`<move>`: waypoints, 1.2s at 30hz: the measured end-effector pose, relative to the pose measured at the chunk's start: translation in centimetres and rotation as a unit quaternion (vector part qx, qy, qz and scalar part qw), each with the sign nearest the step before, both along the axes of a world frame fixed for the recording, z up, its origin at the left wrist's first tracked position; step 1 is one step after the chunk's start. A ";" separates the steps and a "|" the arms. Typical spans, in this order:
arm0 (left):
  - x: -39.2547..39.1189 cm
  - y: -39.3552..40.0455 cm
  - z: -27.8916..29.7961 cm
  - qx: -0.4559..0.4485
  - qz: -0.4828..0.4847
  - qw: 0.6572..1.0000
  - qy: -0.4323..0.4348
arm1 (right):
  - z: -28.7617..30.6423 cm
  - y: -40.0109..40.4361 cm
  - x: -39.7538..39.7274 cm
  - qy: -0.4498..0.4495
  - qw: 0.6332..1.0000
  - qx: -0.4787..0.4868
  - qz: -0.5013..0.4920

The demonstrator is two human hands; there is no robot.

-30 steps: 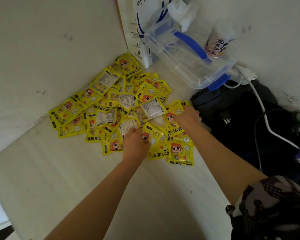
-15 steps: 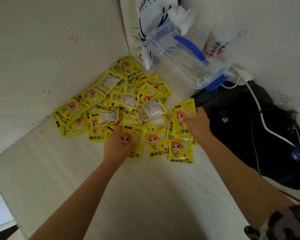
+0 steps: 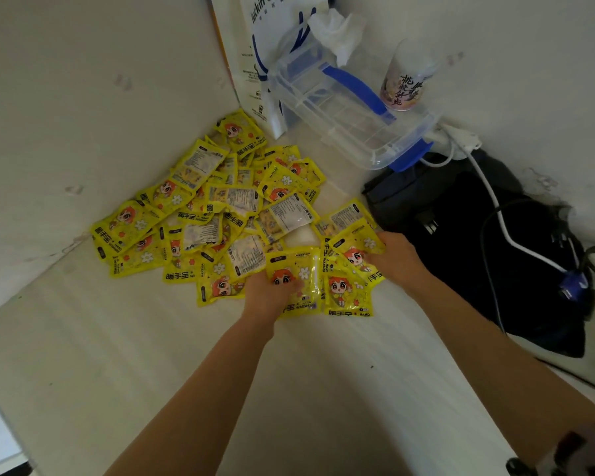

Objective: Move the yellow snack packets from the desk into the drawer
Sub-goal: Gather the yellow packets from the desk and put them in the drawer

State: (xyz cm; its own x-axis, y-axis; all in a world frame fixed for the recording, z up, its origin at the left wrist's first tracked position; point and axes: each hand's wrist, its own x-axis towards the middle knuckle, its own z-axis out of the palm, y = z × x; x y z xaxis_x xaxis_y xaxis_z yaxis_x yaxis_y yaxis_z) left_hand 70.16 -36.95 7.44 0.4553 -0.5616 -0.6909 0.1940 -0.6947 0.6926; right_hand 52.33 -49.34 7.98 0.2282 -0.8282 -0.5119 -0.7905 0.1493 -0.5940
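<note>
A pale worktop (image 3: 124, 365) fills the corner between two white walls. At its right side lies a black bag (image 3: 468, 242), with a white cable (image 3: 495, 207) and a blue plug (image 3: 573, 285) across it. Behind, a clear plastic box (image 3: 344, 108) with a blue handle sits tilted, its right end above the bag; a crumpled white tissue (image 3: 337, 32) pokes up at its far end and a white bottle (image 3: 407, 84) with pink and black characters stands at its right. A white paper bag (image 3: 255, 56) printed "luckin" in blue leans in the corner. A loose heap of yellow packets (image 3: 207, 214) spreads over the worktop against the left wall, some showing an orange-haired cartoon face, flowers, "HAND WARMER" and Chinese characters, others turned to their printed white backs. The left hand (image 3: 267, 293) has its grip on one face-up packet (image 3: 294, 280) at the heap's near edge, thumb over the cartoon. The right hand (image 3: 397, 254), just beside the black bag, pinches a fanned bunch of packets (image 3: 352, 242).
</note>
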 end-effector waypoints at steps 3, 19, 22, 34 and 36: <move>-1.1 -0.4 -0.5 0.013 0.045 0.999 -0.024 | -0.8 -0.4 0.7 0.055 0.996 -0.029 0.064; -1.7 -2.0 -2.6 0.049 0.123 0.991 -0.007 | -1.5 1.6 -0.2 0.102 0.989 -0.022 0.103; -1.4 -1.2 -2.9 0.042 0.126 0.991 -0.003 | -1.2 2.3 -0.8 0.110 0.989 -0.030 0.090; -1.3 6.4 -2.5 -0.035 0.178 0.982 0.046 | -0.8 6.6 -4.8 -0.034 0.997 -0.010 -0.068; -1.3 7.9 -2.4 -0.046 0.193 0.978 0.059 | -1.0 7.6 -5.5 -0.078 0.992 0.002 -0.104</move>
